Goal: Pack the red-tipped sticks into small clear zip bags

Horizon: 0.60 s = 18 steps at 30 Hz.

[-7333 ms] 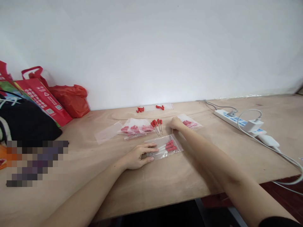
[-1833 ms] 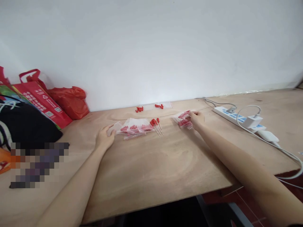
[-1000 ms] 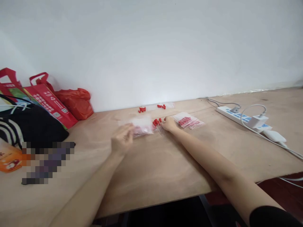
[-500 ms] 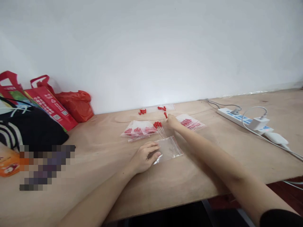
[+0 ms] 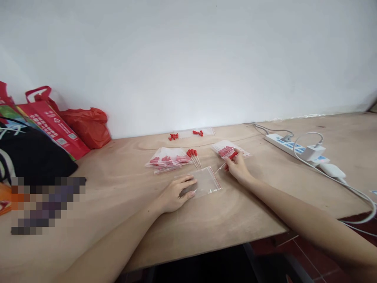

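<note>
My left hand (image 5: 176, 193) lies on a clear zip bag (image 5: 206, 182), its fingers spread over the bag's left part. Pinched in my right hand (image 5: 238, 167) is a thin stick with a red tip (image 5: 232, 154), its pale end pointing down-left beside the bag's upper right corner. Several red-tipped sticks (image 5: 193, 153) lie fanned just behind the bag. Filled zip bags with red-tipped contents (image 5: 166, 159) overlap to the left, and another pile (image 5: 225, 150) lies by my right fingertips.
Loose red pieces (image 5: 173, 136) and another clear bag (image 5: 209, 132) lie near the wall. A power strip (image 5: 284, 145) with plugs and white cables is at the right. Red bags (image 5: 91, 125) and a black cloth item (image 5: 38, 161) stand at the left.
My right hand has moved right and nearer, carrying a red-tipped stick from behind the fanned sticks to beside the right pile. My left hand stays on the bag. The view has shifted slightly.
</note>
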### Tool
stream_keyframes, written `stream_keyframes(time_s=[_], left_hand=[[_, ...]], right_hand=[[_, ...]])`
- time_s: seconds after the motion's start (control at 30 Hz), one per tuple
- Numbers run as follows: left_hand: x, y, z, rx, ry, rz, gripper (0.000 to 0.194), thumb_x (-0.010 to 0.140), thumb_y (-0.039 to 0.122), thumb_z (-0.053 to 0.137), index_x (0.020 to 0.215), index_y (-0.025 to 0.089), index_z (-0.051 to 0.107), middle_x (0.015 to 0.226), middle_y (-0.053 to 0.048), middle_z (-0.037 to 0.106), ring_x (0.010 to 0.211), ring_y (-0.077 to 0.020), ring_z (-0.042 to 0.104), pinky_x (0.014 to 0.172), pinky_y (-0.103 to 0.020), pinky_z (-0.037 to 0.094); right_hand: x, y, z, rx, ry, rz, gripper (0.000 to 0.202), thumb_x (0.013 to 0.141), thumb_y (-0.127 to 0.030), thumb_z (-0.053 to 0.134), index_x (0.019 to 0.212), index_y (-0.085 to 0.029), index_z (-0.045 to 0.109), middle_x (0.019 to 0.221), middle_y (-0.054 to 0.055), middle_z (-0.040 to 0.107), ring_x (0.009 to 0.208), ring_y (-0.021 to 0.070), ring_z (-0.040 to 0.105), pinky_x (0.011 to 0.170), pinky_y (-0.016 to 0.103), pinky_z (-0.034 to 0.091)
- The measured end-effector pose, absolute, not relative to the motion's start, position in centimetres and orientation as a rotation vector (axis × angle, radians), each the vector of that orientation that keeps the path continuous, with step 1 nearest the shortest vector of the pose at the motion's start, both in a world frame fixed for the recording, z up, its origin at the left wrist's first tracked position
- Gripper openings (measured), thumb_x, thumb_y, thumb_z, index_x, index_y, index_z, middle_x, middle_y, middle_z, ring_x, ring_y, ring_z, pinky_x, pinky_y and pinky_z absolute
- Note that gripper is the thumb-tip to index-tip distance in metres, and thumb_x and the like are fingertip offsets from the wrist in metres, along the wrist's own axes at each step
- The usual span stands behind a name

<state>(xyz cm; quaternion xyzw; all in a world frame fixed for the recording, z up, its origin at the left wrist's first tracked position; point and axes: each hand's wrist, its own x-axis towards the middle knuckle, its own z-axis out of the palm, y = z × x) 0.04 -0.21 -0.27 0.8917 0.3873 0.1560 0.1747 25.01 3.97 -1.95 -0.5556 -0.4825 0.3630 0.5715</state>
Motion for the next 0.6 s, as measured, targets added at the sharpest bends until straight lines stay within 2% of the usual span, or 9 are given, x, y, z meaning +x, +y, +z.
stream_keyframes(time_s=[0.13, 0.27, 0.33, 0.4, 0.47, 0.53, 0.6], left_hand=[[0.1, -0.4, -0.2, 2.532, 1.105, 0.441, 0.038, 0.084, 0.035, 0.043, 0.120, 0.025, 0.045, 0.130, -0.004, 0.042, 0.121, -0.0198, 0.037, 0.100, -0.040, 0.030], [0.3, -0.6, 0.1, 2.527, 1.139, 0.461, 0.044, 0.082, 0.035, 0.046, 0.124, 0.024, 0.040, 0.129, -0.005, 0.043, 0.121, -0.0207, 0.037, 0.100, -0.040, 0.031], [0.3, -0.6, 0.3, 2.523, 1.145, 0.474, 0.047, 0.081, 0.035, 0.047, 0.126, 0.023, 0.038, 0.130, -0.005, 0.042, 0.120, -0.0211, 0.038, 0.100, -0.040, 0.032], [0.3, -0.6, 0.4, 2.515, 1.140, 0.476, 0.049, 0.081, 0.035, 0.047, 0.128, 0.022, 0.035, 0.131, -0.006, 0.041, 0.120, -0.0211, 0.038, 0.100, -0.039, 0.033], [0.3, -0.6, 0.4, 2.503, 1.133, 0.465, 0.052, 0.082, 0.035, 0.046, 0.129, 0.021, 0.032, 0.133, -0.006, 0.039, 0.121, -0.0206, 0.038, 0.100, -0.038, 0.032], [0.3, -0.6, 0.4, 2.497, 1.130, 0.448, 0.053, 0.082, 0.035, 0.045, 0.130, 0.019, 0.031, 0.133, -0.007, 0.038, 0.121, -0.0200, 0.037, 0.101, -0.038, 0.031], [0.3, -0.5, 0.4, 2.499, 1.134, 0.436, 0.052, 0.083, 0.035, 0.044, 0.130, 0.018, 0.030, 0.133, -0.008, 0.037, 0.122, -0.0199, 0.036, 0.101, -0.038, 0.030]], right_hand=[[24.0, 3.8, -2.1, -1.242, -1.076, 0.960, 0.048, 0.077, -0.024, 0.046, 0.116, -0.022, 0.018, 0.065, -0.004, 0.046, 0.047, 0.0114, 0.051, 0.044, 0.025, 0.047], [23.4, 3.2, -2.2, -1.136, -0.980, 1.190, 0.019, 0.082, -0.027, 0.039, 0.100, -0.026, 0.031, 0.065, -0.004, 0.046, 0.053, 0.0116, 0.056, 0.054, 0.029, 0.052], [23.3, 2.9, -2.2, -1.074, -1.013, 1.290, 0.013, 0.080, -0.028, 0.044, 0.091, -0.024, 0.037, 0.067, -0.003, 0.048, 0.056, 0.0102, 0.056, 0.057, 0.027, 0.052], [23.4, 2.8, -2.1, -1.041, -1.103, 1.367, 0.018, 0.074, -0.028, 0.054, 0.085, -0.020, 0.043, 0.066, -0.003, 0.051, 0.051, 0.0077, 0.054, 0.051, 0.022, 0.049], [23.8, 2.7, -1.8, -1.032, -1.232, 1.425, 0.026, 0.067, -0.030, 0.062, 0.082, -0.017, 0.047, 0.060, -0.005, 0.050, 0.041, 0.0045, 0.047, 0.039, 0.017, 0.040], [24.2, 2.6, -1.6, -1.024, -1.342, 1.447, 0.033, 0.063, -0.032, 0.066, 0.084, -0.017, 0.047, 0.054, -0.009, 0.048, 0.033, 0.0024, 0.039, 0.031, 0.015, 0.030], [24.5, 2.6, -1.5, -1.011, -1.415, 1.457, 0.037, 0.061, -0.035, 0.067, 0.085, -0.018, 0.044, 0.055, -0.010, 0.050, 0.030, 0.0018, 0.037, 0.029, 0.014, 0.025]])
